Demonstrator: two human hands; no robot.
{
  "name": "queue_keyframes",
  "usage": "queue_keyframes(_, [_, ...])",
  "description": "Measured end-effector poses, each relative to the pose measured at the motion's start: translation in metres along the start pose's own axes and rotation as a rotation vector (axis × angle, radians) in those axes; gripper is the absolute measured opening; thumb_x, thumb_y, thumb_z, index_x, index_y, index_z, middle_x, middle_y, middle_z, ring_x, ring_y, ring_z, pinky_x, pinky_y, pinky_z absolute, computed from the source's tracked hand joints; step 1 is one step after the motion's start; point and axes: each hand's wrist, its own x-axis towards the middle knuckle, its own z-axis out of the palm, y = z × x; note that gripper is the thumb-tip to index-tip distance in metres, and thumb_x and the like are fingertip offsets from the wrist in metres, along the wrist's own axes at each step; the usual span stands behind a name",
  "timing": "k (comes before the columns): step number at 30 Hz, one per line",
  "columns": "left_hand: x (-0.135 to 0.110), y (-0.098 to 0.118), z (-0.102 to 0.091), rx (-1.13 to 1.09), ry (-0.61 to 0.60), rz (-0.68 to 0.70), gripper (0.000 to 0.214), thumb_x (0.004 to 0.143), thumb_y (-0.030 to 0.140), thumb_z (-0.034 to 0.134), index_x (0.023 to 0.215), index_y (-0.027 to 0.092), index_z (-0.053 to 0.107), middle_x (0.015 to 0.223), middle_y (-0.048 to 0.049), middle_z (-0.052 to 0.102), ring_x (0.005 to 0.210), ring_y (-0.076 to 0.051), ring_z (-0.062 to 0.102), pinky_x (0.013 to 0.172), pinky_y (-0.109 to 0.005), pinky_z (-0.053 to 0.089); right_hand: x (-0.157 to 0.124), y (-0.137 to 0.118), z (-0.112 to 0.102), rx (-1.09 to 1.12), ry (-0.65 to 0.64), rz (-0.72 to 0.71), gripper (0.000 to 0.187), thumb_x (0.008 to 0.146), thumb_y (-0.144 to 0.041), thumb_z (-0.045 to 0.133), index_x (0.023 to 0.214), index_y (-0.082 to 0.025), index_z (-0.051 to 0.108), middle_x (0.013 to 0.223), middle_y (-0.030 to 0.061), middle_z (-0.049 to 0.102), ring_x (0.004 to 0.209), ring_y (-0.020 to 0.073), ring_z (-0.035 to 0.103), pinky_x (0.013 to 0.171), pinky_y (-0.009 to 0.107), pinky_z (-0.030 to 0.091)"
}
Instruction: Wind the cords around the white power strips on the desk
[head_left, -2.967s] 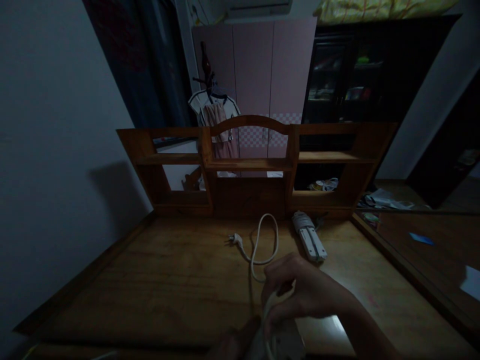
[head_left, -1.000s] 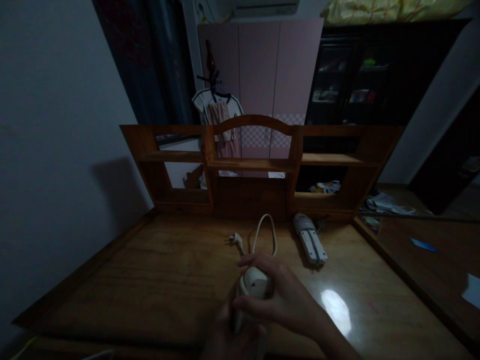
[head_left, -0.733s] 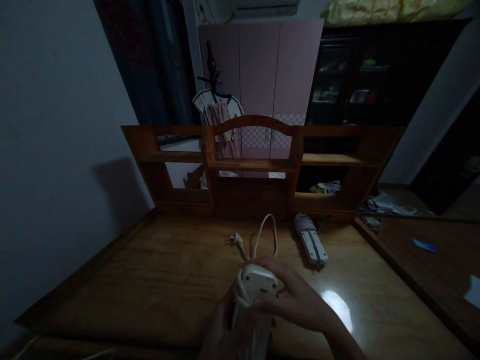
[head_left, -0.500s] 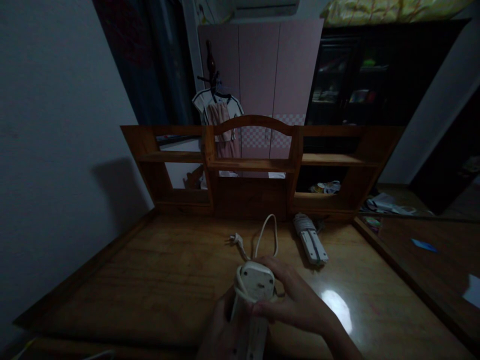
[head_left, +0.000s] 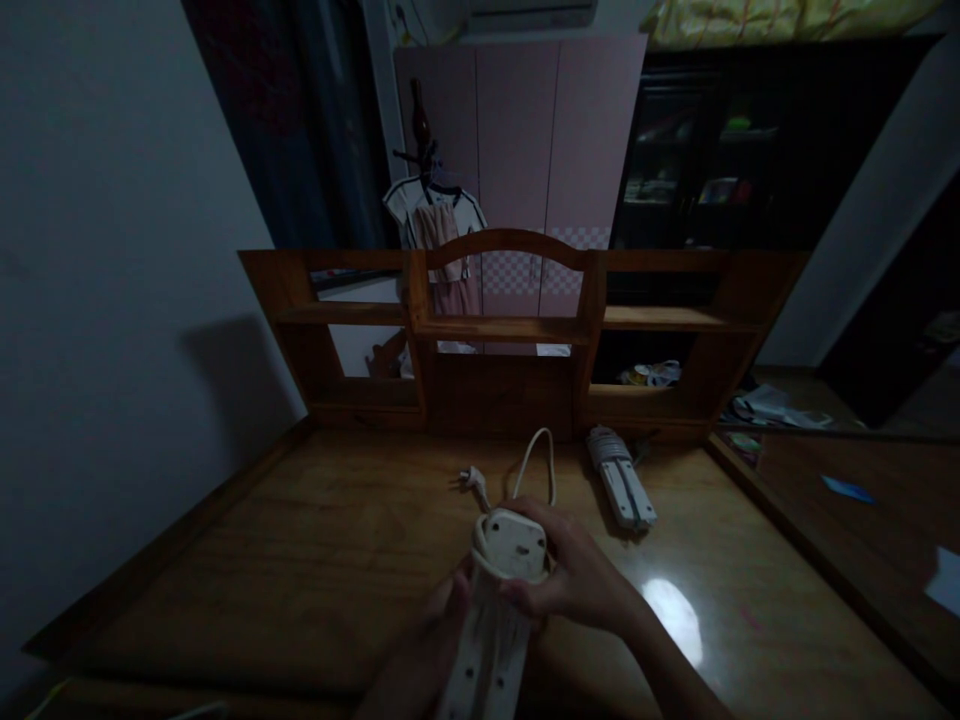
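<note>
Right hand (head_left: pixel 577 585) grip curled tight round the far end of the white power strip (head_left: pixel 491 640), just above the counter (head_left: pixel 300 540). Left hand (head_left: pixel 439 625) grip clamps its left edge. Beyond the grips: cord (head_left: pixel 540 432) loop, plug (head_left: pixel 470 477). Further right: second strip (head_left: pixel 621 487).

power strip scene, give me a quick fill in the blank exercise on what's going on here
1. The left hand and the right hand both hold the power strip, whose colour is ____.
2. The plug at the end of its cord lies on the wooden ____, touched by neither hand.
3. A second white device lies to the ____ of the hands, close to the shelf unit.

Missing words: white; desk; right
</note>
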Motion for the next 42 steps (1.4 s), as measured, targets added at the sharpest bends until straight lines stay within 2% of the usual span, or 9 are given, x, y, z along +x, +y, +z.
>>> queue_keyframes(4, [-0.004, -0.007, -0.006, -0.185, -0.236, -0.206, 0.09, 0.061, 0.069, 0.068, 0.136, 0.024, 0.044, 0.116, -0.0147, 0.065, 0.095, -0.034, 0.066, 0.076, -0.043, 0.054, -0.002, 0.003, -0.003, 0.046, 0.06, 0.024, 0.056, 0.068, -0.033, 0.074, 0.118, -0.019, 0.054, 0.102, 0.0049, 0.063, 0.088, 0.0196, 0.059, 0.073, 0.027, 0.047])
queue_keyframes(8, [-0.012, 0.0, -0.002, -0.158, -0.311, -0.108, 0.091, 0.062, 0.053, 0.077, 0.137, 0.018, 0.039, 0.112, -0.0177, 0.065, 0.093, -0.033, 0.067, 0.082, -0.045, 0.051, -0.004, 0.005, -0.001, 0.017, 0.083, 0.052, 0.055, 0.068, -0.033, 0.075, 0.117, -0.019, 0.056, 0.102, 0.0052, 0.064, 0.09, 0.0205, 0.059, 0.077, 0.029, 0.047])
queue_keyframes(13, [-0.015, 0.007, 0.002, -0.062, -0.26, -0.122, 0.082, 0.067, 0.058, 0.072, 0.132, 0.017, 0.043, 0.104, -0.0154, 0.069, 0.087, -0.031, 0.069, 0.076, -0.041, 0.052, -0.007, 0.001, 0.002, 0.075, 0.028, 0.066, 0.059, 0.068, -0.035, 0.076, 0.121, -0.021, 0.053, 0.102, 0.0034, 0.063, 0.086, 0.0185, 0.06, 0.072, 0.027, 0.047])
queue_keyframes(17, [-0.016, 0.007, 0.001, -0.074, -0.249, -0.165, 0.085, 0.068, 0.057, 0.071, 0.135, 0.014, 0.039, 0.088, -0.0151, 0.072, 0.081, -0.029, 0.07, 0.071, -0.037, 0.052, -0.009, -0.006, 0.0, 0.08, 0.019, 0.096, 0.054, 0.069, -0.04, 0.076, 0.116, -0.021, 0.056, 0.101, 0.0028, 0.063, 0.088, 0.0191, 0.059, 0.074, 0.027, 0.047])
queue_keyframes(24, [-0.023, 0.016, 0.008, -0.085, -0.228, -0.16, 0.087, 0.069, 0.055, 0.072, 0.139, 0.016, 0.034, 0.089, -0.0133, 0.072, 0.08, -0.027, 0.07, 0.07, -0.034, 0.052, -0.009, -0.008, -0.004, 0.302, -0.076, 0.203, 0.064, 0.068, -0.041, 0.077, 0.123, -0.019, 0.053, 0.112, 0.0063, 0.06, 0.097, 0.0221, 0.059, 0.081, 0.031, 0.049])
queue_keyframes(31, [-0.022, 0.009, 0.009, -0.076, -0.182, -0.187, 0.089, 0.069, 0.061, 0.068, 0.139, 0.018, 0.034, 0.087, -0.0115, 0.072, 0.077, -0.027, 0.07, 0.068, -0.035, 0.053, -0.012, -0.011, -0.002, 0.4, -0.084, 0.272, 0.062, 0.071, -0.04, 0.076, 0.123, -0.021, 0.051, 0.112, 0.0052, 0.061, 0.099, 0.0211, 0.059, 0.082, 0.031, 0.05])
queue_keyframes(34, [-0.019, 0.007, 0.003, 0.025, -0.108, -0.226, 0.085, 0.072, 0.067, 0.06, 0.139, 0.019, 0.036, 0.093, -0.0119, 0.072, 0.076, -0.027, 0.07, 0.064, -0.035, 0.055, -0.012, -0.015, 0.001, 0.387, -0.118, 0.278, 0.063, 0.068, -0.041, 0.078, 0.123, -0.022, 0.052, 0.108, 0.0038, 0.061, 0.094, 0.0202, 0.059, 0.078, 0.029, 0.05])
queue_keyframes(38, [-0.016, 0.01, -0.002, 0.1, -0.079, -0.17, 0.09, 0.066, 0.072, 0.061, 0.135, 0.018, 0.042, 0.103, -0.0142, 0.07, 0.073, -0.027, 0.07, 0.062, -0.033, 0.056, -0.013, -0.023, 0.004, 0.307, -0.124, 0.23, 0.063, 0.065, -0.043, 0.08, 0.119, -0.023, 0.054, 0.104, 0.0024, 0.061, 0.091, 0.0196, 0.059, 0.074, 0.027, 0.049])
queue_keyframes(42, [-0.021, 0.016, 0.009, 0.064, 0.018, -0.231, 0.09, 0.073, 0.076, 0.047, 0.14, 0.017, 0.033, 0.081, -0.011, 0.072, 0.058, -0.024, 0.068, 0.051, -0.031, 0.053, -0.014, -0.024, 0.005, 0.229, -0.088, 0.214, 0.066, 0.062, -0.045, 0.081, 0.119, -0.024, 0.054, 0.106, 0.0024, 0.06, 0.094, 0.0206, 0.058, 0.076, 0.028, 0.048])
